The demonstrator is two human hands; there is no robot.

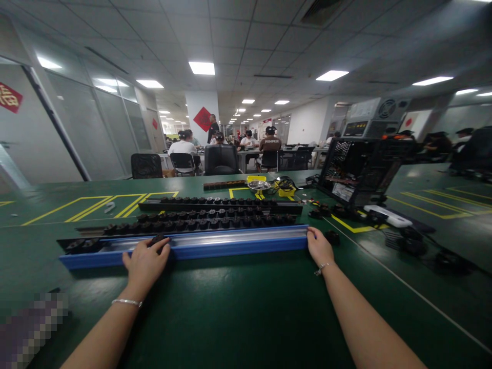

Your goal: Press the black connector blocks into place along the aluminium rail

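Note:
A long blue channel (pixel 238 247) with a shiny metallic inside lies crosswise on the green table. My right hand (pixel 320 248) grips its right end, thumb and fingers closed on the edge. Over the left part of the channel, my left hand (pixel 148 262) has its fingers closed around a small black part (pixel 157 239), mostly hidden beneath them. Other black parts (pixel 86 246) sit inside the channel's left end. Just behind lie dark rails (pixel 200 223) lined with rows of similar round black pieces. One loose black piece (pixel 332 237) rests beside my right hand.
An open computer case (pixel 355 171) stands at the back right, with a power supply on top. Behind the rails are a metal dish (pixel 258 186), yellow trays and black cables. A white device (pixel 388 216) lies at right. Several people sit at far desks.

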